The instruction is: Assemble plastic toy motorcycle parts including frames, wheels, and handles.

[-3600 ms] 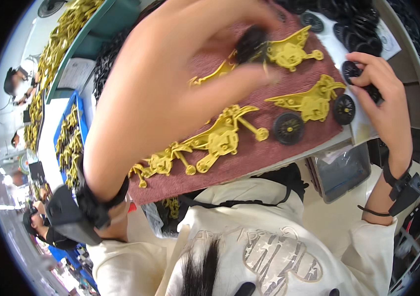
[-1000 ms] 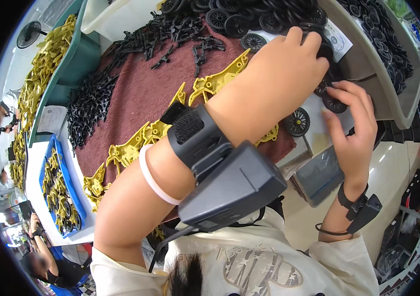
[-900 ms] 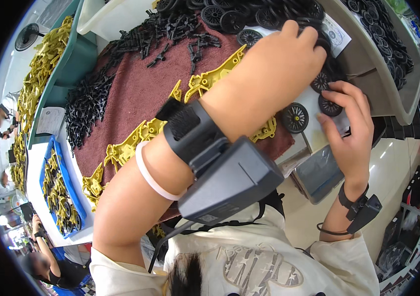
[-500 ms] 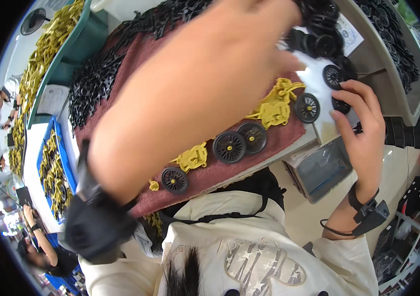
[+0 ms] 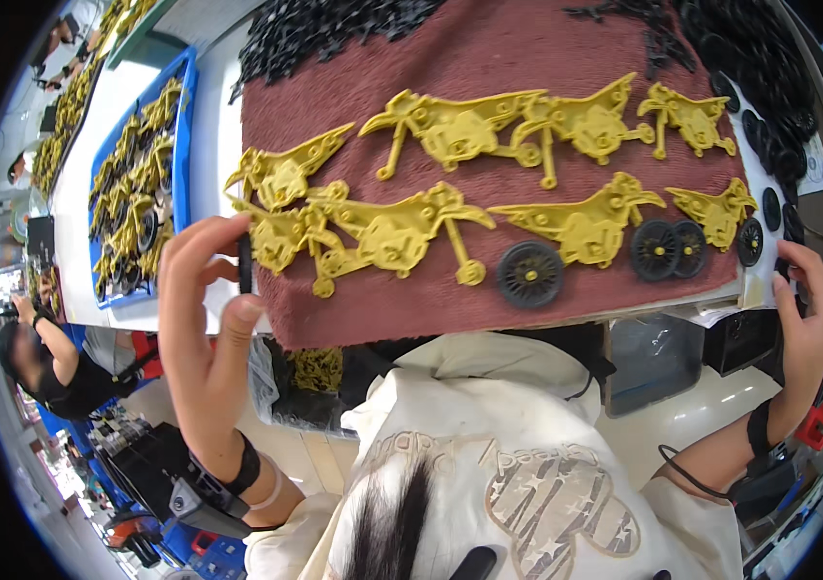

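My left hand (image 5: 201, 333) is at the cloth's left edge, pinching a black spoked wheel (image 5: 244, 265) seen edge-on between fingers and thumb. It is beside a yellow toy motorcycle body (image 5: 274, 240) at the near left. At the far right end, the fingers of my right hand (image 5: 806, 307) close on a small black wheel (image 5: 782, 267), mostly covered by the fingertips. Two rows of yellow bodies lie on the dark red cloth (image 5: 528, 333). Along the near row, a large wheel (image 5: 529, 275), two overlapping wheels (image 5: 655, 250) and a smaller wheel (image 5: 750, 242) rest against or beside the bodies.
Loose black wheels (image 5: 771, 209) and a dark heap of wheels (image 5: 769, 87) line the right side. Small black parts (image 5: 334, 39) are piled at the back left. A blue tray (image 5: 184, 159) of yellow pieces stands to the left, and a co-worker (image 5: 54, 358) sits beyond it.
My left arm, stretched across the cloth toward the wheel heap before, has drawn back to the left edge, now with a wheel. The view has shifted, uncovering both rows of bodies.
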Demonstrator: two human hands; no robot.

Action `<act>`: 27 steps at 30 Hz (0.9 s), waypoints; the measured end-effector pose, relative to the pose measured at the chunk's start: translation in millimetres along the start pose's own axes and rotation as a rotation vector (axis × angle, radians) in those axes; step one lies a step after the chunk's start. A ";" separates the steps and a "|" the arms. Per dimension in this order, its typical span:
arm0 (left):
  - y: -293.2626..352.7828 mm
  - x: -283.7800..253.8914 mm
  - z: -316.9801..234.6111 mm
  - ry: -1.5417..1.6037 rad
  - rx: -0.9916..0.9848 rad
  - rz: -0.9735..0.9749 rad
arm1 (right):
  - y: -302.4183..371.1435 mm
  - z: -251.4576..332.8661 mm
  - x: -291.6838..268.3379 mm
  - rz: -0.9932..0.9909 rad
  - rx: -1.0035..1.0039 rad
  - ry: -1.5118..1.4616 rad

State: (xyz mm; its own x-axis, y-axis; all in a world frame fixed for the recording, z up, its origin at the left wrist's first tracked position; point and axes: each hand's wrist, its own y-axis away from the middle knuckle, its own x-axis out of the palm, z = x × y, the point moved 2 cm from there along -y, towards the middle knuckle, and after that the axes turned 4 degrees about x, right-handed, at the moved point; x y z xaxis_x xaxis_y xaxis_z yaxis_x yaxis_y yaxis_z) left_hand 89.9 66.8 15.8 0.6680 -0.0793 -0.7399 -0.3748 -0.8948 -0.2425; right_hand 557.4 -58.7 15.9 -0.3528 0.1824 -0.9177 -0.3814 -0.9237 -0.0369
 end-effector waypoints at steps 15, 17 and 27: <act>7.3 28.2 17.3 -0.137 0.223 -0.030 | 2.8 -23.7 1.6 0.049 0.057 0.097; 9.1 29.7 14.5 -0.147 0.204 -0.038 | 4.9 -28.8 0.3 -0.004 0.127 -0.114; 17.7 24.3 9.2 -0.185 0.116 -0.053 | 1.0 -42.9 -6.6 0.033 0.337 0.003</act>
State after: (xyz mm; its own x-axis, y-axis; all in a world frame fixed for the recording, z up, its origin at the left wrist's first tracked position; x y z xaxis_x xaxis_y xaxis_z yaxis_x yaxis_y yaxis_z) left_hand 93.6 53.1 -12.2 0.5634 0.0579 -0.8241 -0.4206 -0.8385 -0.3465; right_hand 596.0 -75.3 4.9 -0.3675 0.1532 -0.9173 -0.6311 -0.7656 0.1249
